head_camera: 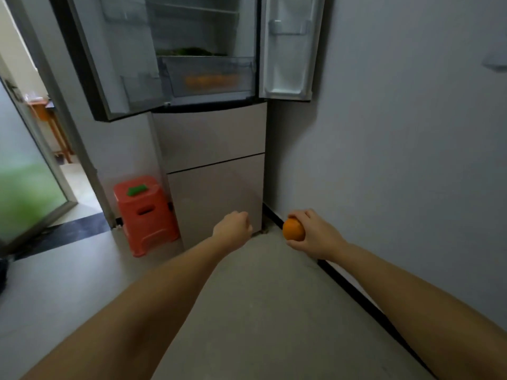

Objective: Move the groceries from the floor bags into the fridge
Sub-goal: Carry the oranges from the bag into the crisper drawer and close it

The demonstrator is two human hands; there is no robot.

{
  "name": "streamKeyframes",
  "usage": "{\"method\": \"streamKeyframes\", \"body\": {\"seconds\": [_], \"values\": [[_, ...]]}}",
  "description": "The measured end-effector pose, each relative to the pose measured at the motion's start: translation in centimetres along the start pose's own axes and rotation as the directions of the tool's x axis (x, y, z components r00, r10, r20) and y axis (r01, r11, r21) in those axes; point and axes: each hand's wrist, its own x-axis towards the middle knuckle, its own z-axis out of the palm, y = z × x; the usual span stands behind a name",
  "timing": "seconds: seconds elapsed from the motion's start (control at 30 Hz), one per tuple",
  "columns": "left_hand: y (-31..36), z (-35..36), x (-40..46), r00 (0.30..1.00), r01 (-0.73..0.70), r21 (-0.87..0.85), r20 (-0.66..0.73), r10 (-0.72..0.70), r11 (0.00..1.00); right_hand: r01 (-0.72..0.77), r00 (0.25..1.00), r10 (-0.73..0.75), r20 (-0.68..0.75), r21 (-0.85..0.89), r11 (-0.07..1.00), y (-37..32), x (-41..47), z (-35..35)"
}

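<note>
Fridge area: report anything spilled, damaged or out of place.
Nothing stands out. The fridge has both upper doors open, oranges sit in its clear drawer, and the right hand holds an orange. No spill shows on the floor.

Fridge (214, 138) top cut off by upper frame edge; upper shelves out of view. Clear crisper drawer (210, 75), upper centre: orange shapes behind its front, too blurred to count. Green produce (192, 51) on the shelf above, blurred, kind unclear. Left hand (233, 231), centre: fingers curled away from camera, palm hidden. Orange (293, 229) partly covered by right hand (312, 234). Dark object (2, 275) at left edge, cut off. Room through doorway, upper left, blurred.
</note>
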Motion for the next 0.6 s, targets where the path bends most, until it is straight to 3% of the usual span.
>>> {"method": "streamKeyframes", "body": {"seconds": [0.13,0.33,0.5,0.6], "values": [[-0.3,-2.8,10.7,1.000,0.000,0.033,0.001,0.000,0.999,-0.005,1.000,0.005,0.011,-0.033,0.999,3.0,8.8,-3.6],[1.5,-6.4,23.3,0.996,-0.068,0.039,-0.062,0.070,0.997,-0.044,0.995,0.048,-0.088,0.043,0.998,6.7,20.7,-7.1],[1.8,-8.5,33.1,0.985,-0.091,0.071,-0.142,0.100,0.993,0.038,0.994,-0.031,-0.106,0.066,0.997,8.8,32.5,-8.3],[1.0,-11.2,39.9,0.969,-0.035,0.083,-0.239,0.054,0.996,0.125,0.983,-0.111,-0.145,0.091,0.988,9.9,40.6,-9.6]]}}
